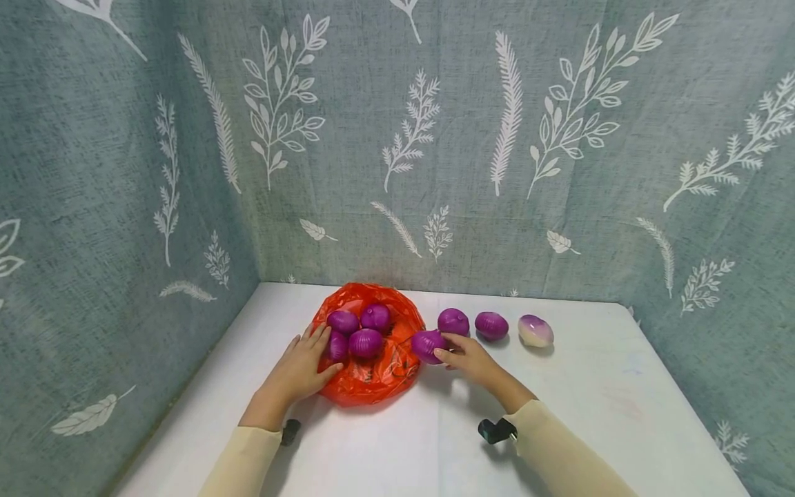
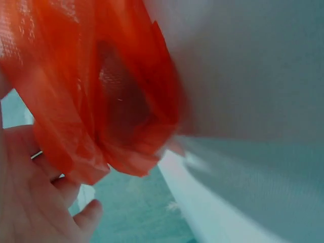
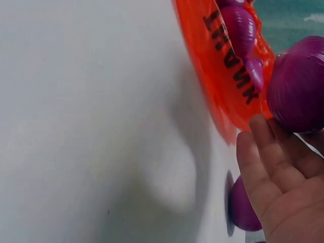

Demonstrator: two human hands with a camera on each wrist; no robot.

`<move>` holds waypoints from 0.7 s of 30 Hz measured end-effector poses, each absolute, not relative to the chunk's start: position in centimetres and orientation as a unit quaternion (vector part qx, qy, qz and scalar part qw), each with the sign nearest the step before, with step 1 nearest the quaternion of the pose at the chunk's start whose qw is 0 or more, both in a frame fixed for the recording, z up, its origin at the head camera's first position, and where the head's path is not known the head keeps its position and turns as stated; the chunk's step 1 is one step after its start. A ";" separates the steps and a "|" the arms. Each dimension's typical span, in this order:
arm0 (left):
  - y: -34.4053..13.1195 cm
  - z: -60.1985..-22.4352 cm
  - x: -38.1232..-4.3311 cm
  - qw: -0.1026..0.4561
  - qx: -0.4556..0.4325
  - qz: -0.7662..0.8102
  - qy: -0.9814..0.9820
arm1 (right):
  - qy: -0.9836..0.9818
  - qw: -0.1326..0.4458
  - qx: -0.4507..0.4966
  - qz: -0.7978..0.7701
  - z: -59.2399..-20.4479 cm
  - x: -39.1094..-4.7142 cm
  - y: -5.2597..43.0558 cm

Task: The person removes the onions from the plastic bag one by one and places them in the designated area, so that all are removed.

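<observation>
A red plastic bag (image 1: 388, 376) lies spread open on the table with several purple onions (image 1: 366, 343) inside. My left hand (image 1: 304, 366) rests against the bag's left side, fingers extended along its rim and thumb near its front edge. In the left wrist view the red plastic (image 2: 66, 101) hangs in front of some of the left fingers. My right hand (image 1: 468, 359) holds another purple onion (image 1: 427, 346) by its right side, at the bag's right edge. The right wrist view shows this onion (image 3: 298, 86) raised above the fingers.
Right of the bag, a purple onion (image 1: 453, 322), a second purple onion (image 1: 492, 326) and a white-and-purple onion (image 1: 535, 331) lie in a row on the white table (image 1: 590, 414). Leaf-patterned grey-green cloth (image 1: 459, 138) hangs behind and at both sides.
</observation>
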State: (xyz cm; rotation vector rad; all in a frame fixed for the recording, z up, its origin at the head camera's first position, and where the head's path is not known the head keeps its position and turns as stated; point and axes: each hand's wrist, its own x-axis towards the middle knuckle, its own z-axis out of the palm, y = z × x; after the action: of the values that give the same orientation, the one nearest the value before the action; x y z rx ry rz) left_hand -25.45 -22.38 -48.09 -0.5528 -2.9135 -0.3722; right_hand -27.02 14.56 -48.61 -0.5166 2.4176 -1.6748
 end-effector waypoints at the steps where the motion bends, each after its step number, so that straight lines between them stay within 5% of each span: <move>1: -22.4 -48.1 -25.5 0.077 -0.186 -0.126 -0.971 | 0.807 0.077 -0.170 -0.560 -48.7 -27.0 14.7; 21: -22.3 -47.9 -25.4 0.065 -0.186 -0.132 -0.972 | 0.875 0.062 -0.116 -0.466 -49.7 -26.2 17.1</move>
State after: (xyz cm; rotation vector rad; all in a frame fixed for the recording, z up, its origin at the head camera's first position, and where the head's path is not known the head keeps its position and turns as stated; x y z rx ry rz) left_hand -25.38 -22.31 -47.90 -0.5607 -2.9330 -0.3971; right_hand -26.23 17.15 -49.66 -0.3516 2.6458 -1.4073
